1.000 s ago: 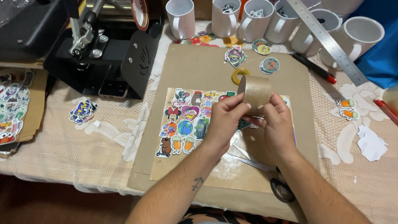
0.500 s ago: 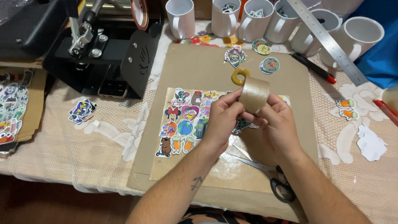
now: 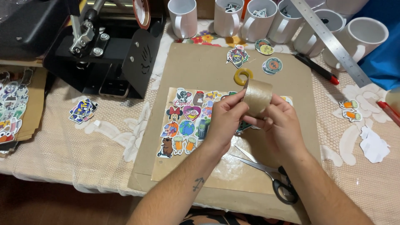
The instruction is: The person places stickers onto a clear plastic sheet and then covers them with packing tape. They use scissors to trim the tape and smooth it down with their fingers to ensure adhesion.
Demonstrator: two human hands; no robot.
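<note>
A roll of brown packing tape (image 3: pixel 258 95) is held up over the table by both hands. My left hand (image 3: pixel 224 121) pinches its near left edge with thumb and fingertips. My right hand (image 3: pixel 281 125) grips the roll from below and the right. Beneath them a sheet of colourful cartoon stickers (image 3: pixel 185 121) lies on a brown cardboard sheet (image 3: pixel 200 66). Black-handled scissors (image 3: pixel 271 177) rest on the cardboard below my right wrist. A small yellow tape ring (image 3: pixel 242 76) lies just behind the roll.
A black heat press (image 3: pixel 100 46) stands at the back left. Several white mugs (image 3: pixel 266 18) line the back edge, with a steel ruler (image 3: pixel 333 41) and a red-tipped pen (image 3: pixel 317 68) nearby. Loose stickers (image 3: pixel 82 110) lie on the lace cloth; a sticker pile (image 3: pixel 10 108) sits far left.
Both hands have turned and raised the tape roll slightly; the roll now tilts with its side toward the camera and the left thumb sits on its edge.
</note>
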